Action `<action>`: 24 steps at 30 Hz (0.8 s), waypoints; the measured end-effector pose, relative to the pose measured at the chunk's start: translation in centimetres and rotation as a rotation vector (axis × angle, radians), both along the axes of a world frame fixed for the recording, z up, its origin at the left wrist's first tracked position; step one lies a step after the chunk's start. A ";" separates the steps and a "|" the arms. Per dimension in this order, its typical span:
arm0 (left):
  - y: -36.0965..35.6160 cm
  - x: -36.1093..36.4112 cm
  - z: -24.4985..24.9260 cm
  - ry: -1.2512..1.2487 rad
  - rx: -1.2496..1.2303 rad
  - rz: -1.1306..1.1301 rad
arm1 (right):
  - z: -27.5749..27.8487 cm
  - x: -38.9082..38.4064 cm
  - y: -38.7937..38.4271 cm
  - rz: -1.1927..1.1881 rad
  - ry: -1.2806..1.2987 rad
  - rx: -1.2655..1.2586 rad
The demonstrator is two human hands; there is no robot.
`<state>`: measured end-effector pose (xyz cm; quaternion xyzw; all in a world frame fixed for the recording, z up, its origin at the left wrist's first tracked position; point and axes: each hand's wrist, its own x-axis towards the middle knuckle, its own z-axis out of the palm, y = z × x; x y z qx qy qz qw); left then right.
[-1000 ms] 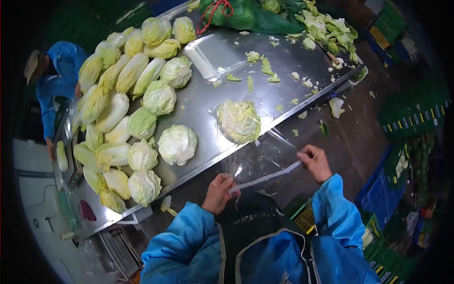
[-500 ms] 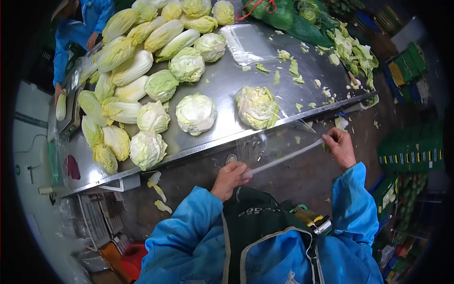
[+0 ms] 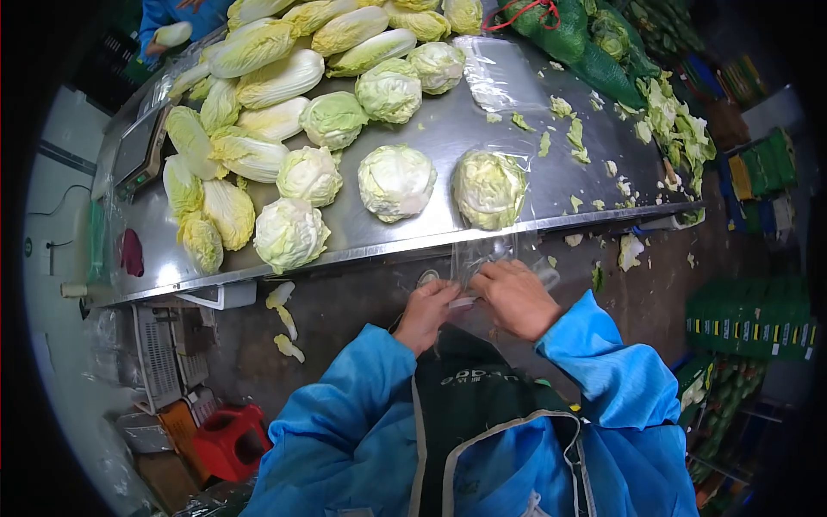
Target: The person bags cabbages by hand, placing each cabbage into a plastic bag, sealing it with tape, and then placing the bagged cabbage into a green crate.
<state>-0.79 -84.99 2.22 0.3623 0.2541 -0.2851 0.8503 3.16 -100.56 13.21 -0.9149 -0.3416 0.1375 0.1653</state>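
A round pale-green cabbage (image 3: 489, 190) sits near the table's front edge, with clear plastic film, seemingly a bag, around it. The clear plastic (image 3: 482, 250) hangs from the cabbage over the edge toward me. My left hand (image 3: 428, 312) is closed on the plastic's near end, just above my apron. Close beside it, my right hand (image 3: 515, 299) also pinches the plastic, fingers bent. Its fingertips are partly hidden. Left of the wrapped cabbage stands another round cabbage (image 3: 396, 183), apart from it.
Several napa cabbages (image 3: 280, 77) and round cabbages crowd the steel table (image 3: 413, 246). A stack of flat plastic bags (image 3: 504, 73), a green net sack (image 3: 594, 65) and leaf scraps lie farther right. A scale (image 3: 138, 151) stands left. Behind it, a person's hand (image 3: 164, 36) holds a cabbage.
My right hand has moved left to meet my left hand, so the plastic edge stretched between them is now bunched. The other person has lifted a napa cabbage away from the scale.
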 end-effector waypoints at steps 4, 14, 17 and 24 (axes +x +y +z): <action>-0.2 0.3 0.1 -0.052 0.030 -0.008 | -0.9 0.0 1.5 -0.010 0.092 0.094; -0.3 1.2 -0.8 -0.147 0.088 -0.093 | -2.6 0.6 0.8 -0.004 0.112 -0.019; -0.1 1.2 -1.4 -0.187 0.145 -0.129 | -3.3 0.4 0.5 0.060 0.085 -0.012; 1.3 1.7 1.1 -0.115 0.147 -0.126 | 5.1 -4.8 -6.1 0.074 0.649 0.205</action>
